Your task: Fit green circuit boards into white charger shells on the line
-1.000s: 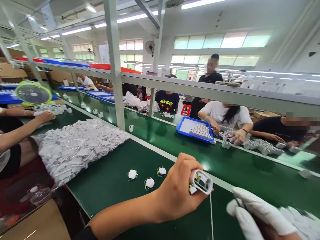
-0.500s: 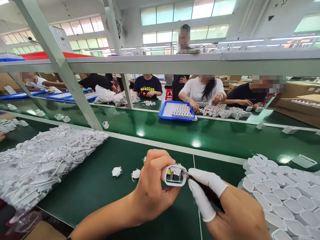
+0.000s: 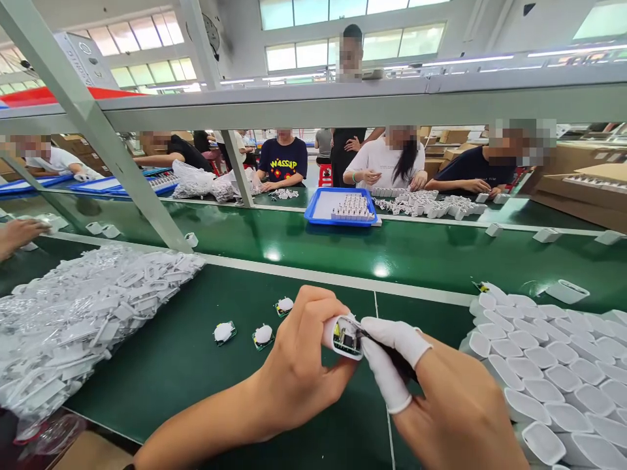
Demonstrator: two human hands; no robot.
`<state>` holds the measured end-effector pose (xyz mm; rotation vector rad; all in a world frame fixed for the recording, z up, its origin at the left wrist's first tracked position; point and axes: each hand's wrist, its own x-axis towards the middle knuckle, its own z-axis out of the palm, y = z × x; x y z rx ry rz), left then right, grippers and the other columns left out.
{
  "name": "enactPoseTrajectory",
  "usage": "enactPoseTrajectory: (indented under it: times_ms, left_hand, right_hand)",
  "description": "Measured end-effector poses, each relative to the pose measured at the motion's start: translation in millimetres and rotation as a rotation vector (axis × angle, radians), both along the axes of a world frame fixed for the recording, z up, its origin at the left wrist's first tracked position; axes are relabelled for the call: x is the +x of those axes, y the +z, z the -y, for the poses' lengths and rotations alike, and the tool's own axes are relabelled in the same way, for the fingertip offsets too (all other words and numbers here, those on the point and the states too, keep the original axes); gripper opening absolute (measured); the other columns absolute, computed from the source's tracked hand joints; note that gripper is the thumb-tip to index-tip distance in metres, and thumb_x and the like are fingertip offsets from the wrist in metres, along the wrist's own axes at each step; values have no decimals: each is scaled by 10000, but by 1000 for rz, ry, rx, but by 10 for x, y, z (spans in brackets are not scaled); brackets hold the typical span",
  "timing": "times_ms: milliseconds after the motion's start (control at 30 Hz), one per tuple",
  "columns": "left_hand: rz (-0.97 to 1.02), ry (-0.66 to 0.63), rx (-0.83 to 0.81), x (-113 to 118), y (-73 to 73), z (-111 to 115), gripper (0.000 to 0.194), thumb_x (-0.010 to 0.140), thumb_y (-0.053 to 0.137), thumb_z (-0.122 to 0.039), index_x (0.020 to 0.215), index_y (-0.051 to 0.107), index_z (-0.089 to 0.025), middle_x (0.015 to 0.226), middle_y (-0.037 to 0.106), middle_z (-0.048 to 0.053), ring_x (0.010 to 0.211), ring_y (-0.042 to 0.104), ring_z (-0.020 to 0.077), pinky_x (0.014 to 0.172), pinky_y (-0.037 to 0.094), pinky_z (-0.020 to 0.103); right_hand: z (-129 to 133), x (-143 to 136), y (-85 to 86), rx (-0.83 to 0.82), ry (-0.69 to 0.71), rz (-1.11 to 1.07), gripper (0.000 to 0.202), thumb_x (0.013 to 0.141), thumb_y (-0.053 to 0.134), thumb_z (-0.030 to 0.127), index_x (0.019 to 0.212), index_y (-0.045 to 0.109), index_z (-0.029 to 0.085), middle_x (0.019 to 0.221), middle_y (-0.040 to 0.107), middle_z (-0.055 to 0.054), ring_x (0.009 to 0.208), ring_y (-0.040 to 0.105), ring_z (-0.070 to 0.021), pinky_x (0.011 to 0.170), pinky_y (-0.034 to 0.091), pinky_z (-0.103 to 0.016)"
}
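Observation:
My left hand [image 3: 306, 356] is closed around a white plastic housing [image 3: 327, 334], its open end turned toward me. Inside the housing sits a circuit board [image 3: 347, 338] with yellow and black parts. Between finger and thumb, both in white finger cots, my right hand [image 3: 431, 385] pinches black tweezers [image 3: 392, 356]. Their tip reaches the right rim of the housing's opening; whether it grips anything there I cannot tell. Left of my left hand, several small circuit boards [image 3: 263, 335] with white tops lie on the green table [image 3: 171, 365].
At right stand rows of white housings [image 3: 543, 375]. A clear bag of white plastic parts [image 3: 98, 313] covers the left side. Beyond runs a green conveyor [image 3: 274, 238] carrying a few housings, under a grey frame [image 3: 313, 108]. Co-workers sit opposite by a blue tray [image 3: 321, 207].
The view has shifted slightly. My left hand has tilted the housing a little, and the tweezers stay at its opening. At far left, a co-worker's hand reaches further in over the belt.

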<state>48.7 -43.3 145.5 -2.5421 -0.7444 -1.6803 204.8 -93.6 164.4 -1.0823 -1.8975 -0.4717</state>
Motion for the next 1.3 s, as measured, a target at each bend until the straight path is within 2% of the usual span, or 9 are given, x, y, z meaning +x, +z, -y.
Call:
enactPoseTrajectory:
  times_ms: [300, 500, 633, 800, 867, 1033, 1133, 1200, 1300]
  left_hand:
    - [-41, -26, -32, 9, -22, -12, 339, 797, 554, -31, 1087, 456, -176, 888, 526, 33, 789, 550, 154, 629, 505, 261]
    - [-18, -18, -18, -15, 21, -31, 355, 769, 585, -4, 1053, 457, -175, 893, 526, 30, 805, 531, 148, 646, 494, 248]
    - [-18, -4, -22, -23, 30, -53, 362, 777, 596, -14, 1060, 455, -190, 893, 516, 26, 791, 526, 150, 634, 483, 254]
    - [40, 0, -102, -32, 13, -85, 346, 792, 639, -58, 1047, 456, -205, 910, 514, 23, 793, 520, 150, 646, 470, 257]
    - [89, 17, -133, -48, 12, -89, 342, 795, 657, -85, 1042, 457, -211, 915, 515, 21, 804, 525, 154, 656, 466, 261]
    - [163, 28, -181, -73, 13, -92, 355, 779, 671, -127, 1054, 463, -210, 951, 527, 33, 832, 561, 166, 665, 470, 270]
    - [168, 12, -189, -67, 3, -106, 321, 789, 645, -141, 1044, 464, -212, 928, 533, 23, 788, 570, 153, 636, 467, 254]
    - [145, 21, -235, -59, -10, -112, 297, 808, 632, -161, 1035, 450, -223, 892, 537, 5, 720, 562, 137, 610, 456, 245]
    - [117, 26, -294, -32, -38, -108, 304, 827, 644, -203, 1031, 420, -237, 845, 543, -21, 642, 545, 123, 592, 445, 243]
  right_hand:
    - [-23, 18, -28, -5, 5, 20, 172, 943, 466, 88, 1013, 615, 137, 707, 704, -30, 551, 631, -150, 513, 479, -257]
    - [-24, 59, -18, -10, 38, 30, 151, 952, 505, 112, 1057, 609, 145, 766, 708, -24, 614, 639, -145, 567, 481, -252]
    - [-38, 81, -28, -47, 43, 111, 196, 920, 458, 66, 960, 626, 158, 663, 637, -7, 532, 567, -156, 521, 445, -279]
    - [-44, 173, 76, 1, -1, 113, 178, 942, 458, 102, 1003, 618, 151, 739, 702, -38, 580, 643, -168, 528, 456, -274]
    - [-62, 227, 66, -71, 1, 108, 177, 943, 452, 115, 989, 612, 172, 755, 718, -26, 588, 667, -158, 540, 469, -255]
    - [-257, 168, -394, -651, 24, 429, 311, 696, 474, -76, 673, 586, 212, 565, 664, 32, 458, 642, -153, 423, 329, -226]
    - [-401, 72, -610, -705, -39, 530, 387, 590, 459, -145, 666, 637, 190, 605, 709, 2, 505, 688, -186, 426, 321, -220]
    - [-438, 89, -555, -661, -35, 474, 362, 669, 477, -114, 728, 662, 192, 660, 736, -7, 549, 712, -188, 456, 404, -213]
    - [-387, 202, -309, -403, 37, 131, 252, 904, 526, 121, 1122, 630, 197, 955, 775, -58, 789, 759, -199, 666, 582, -264]
